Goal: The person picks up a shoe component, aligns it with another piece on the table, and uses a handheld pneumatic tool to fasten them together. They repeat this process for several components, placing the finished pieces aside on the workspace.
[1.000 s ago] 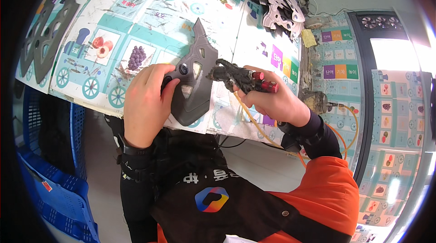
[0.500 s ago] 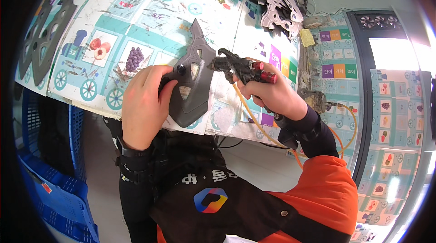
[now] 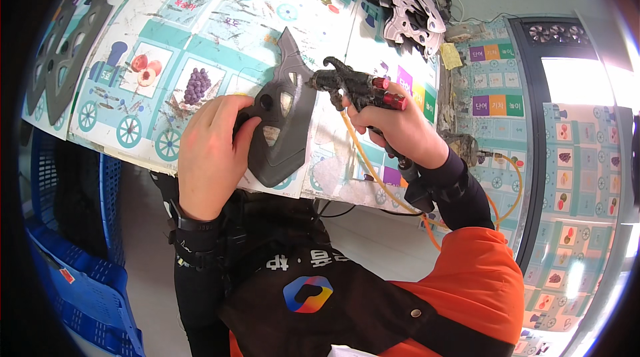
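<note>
My left hand (image 3: 210, 147) grips a dark grey, pointed plastic part (image 3: 283, 117) with cut-out windows, holding it against the table's near edge. My right hand (image 3: 400, 129) is closed around a grimy spray gun (image 3: 357, 87) with red knobs at its back. The gun's nozzle points left at the upper right edge of the grey part, almost touching it. An orange hose (image 3: 373, 180) runs down from the gun past my right forearm.
The table (image 3: 200, 17) is covered with a children's picture mat of trains and fruit. More dark grey parts (image 3: 63, 57) lie at its far left, and a heap of black and light parts (image 3: 407, 7) at the back right. Blue crates (image 3: 73, 277) stand at lower left.
My right hand has lifted the spray gun up and away from me along the part, from its middle toward its upper edge. My left hand keeps hold of the part.
</note>
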`<state>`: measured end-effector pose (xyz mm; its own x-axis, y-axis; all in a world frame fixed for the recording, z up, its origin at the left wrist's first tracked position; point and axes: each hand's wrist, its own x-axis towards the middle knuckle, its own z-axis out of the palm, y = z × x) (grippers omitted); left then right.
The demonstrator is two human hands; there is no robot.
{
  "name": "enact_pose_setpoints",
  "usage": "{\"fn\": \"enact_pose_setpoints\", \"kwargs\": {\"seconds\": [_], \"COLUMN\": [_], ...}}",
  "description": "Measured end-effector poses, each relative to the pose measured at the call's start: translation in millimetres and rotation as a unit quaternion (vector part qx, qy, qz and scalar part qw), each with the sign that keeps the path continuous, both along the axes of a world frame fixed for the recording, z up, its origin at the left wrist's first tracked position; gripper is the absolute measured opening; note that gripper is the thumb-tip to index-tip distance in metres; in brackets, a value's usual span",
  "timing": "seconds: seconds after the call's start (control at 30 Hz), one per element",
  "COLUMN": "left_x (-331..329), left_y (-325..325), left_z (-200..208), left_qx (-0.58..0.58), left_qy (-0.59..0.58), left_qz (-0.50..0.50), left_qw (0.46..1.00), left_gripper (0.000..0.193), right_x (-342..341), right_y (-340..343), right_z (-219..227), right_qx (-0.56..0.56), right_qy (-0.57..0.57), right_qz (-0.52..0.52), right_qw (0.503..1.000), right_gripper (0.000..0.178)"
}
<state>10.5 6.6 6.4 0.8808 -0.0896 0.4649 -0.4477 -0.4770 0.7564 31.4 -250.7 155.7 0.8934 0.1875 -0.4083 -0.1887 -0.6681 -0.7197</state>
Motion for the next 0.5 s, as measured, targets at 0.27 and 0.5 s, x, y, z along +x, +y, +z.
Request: {"fn": "enact_pose_setpoints", "kwargs": {"seconds": [0.27,0.5], "left_x": [0,-1], "left_y": [0,1], "left_z": [2,3], "left_qx": [0.004,0.006], "left_qy": [0.012,0.022], "left_qz": [0.000,0.000], "left_qw": [1.000,1.000], "left_gripper": [0.028,0.028], "right_x": [7,10], "right_y": [-15,1], "right_z": [-13,-6], "right_qx": [-0.045,-0.036], "right_qy": [-0.091,0.009], "right_qz": [0.102,0.024], "right_qw": [0.990,0.999], "right_gripper": [0.014,0.018]}}
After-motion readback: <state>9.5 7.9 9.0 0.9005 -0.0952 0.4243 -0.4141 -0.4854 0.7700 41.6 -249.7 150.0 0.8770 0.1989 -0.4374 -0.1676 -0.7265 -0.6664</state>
